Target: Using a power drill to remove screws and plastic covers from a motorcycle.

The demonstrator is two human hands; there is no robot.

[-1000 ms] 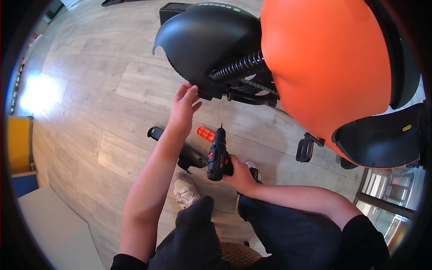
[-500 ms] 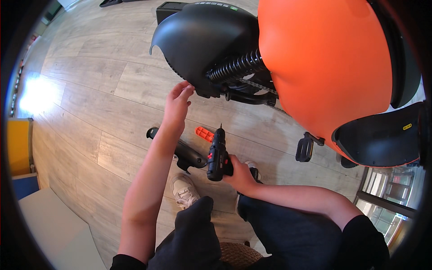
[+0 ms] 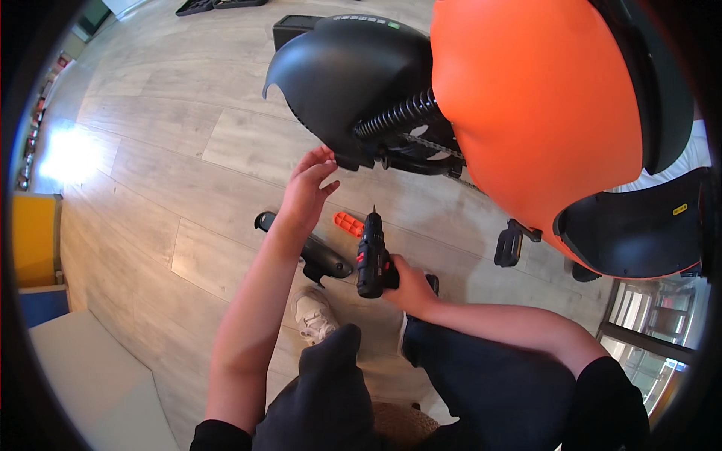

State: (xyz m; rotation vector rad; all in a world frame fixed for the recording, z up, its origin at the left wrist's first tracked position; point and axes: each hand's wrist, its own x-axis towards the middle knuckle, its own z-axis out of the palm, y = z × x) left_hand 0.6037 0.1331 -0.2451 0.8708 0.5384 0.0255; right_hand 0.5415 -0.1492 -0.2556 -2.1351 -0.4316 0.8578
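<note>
My left hand [image 3: 307, 189] reaches up to the lower edge of a black plastic fender [image 3: 338, 71]. The tips of its fingers are pinched together at that edge, with the lower fingers loose; anything between the tips is too small to make out. Gripped in my right hand [image 3: 410, 286] is a black cordless drill [image 3: 371, 259], its bit pointing away from me, below the fender and apart from it. The fender belongs to a pedal vehicle with a large orange body shell [image 3: 534, 98]. A coil spring shock absorber [image 3: 395, 114] sits next to the fender.
On the wood-look floor [image 3: 203, 195] lie an orange ribbed plastic piece [image 3: 348, 223] and a curved black plastic part [image 3: 325, 259], partly behind my left forearm. A pedal [image 3: 509, 246] juts from the vehicle. Pale panels [image 3: 90, 368] stand at lower left, and a dark case [image 3: 218, 4] lies far back.
My left hand's lower fingers have spread away from the fender, while its upper fingertips stay at the edge. The drill remains in my right hand, and the view has shifted slightly.
</note>
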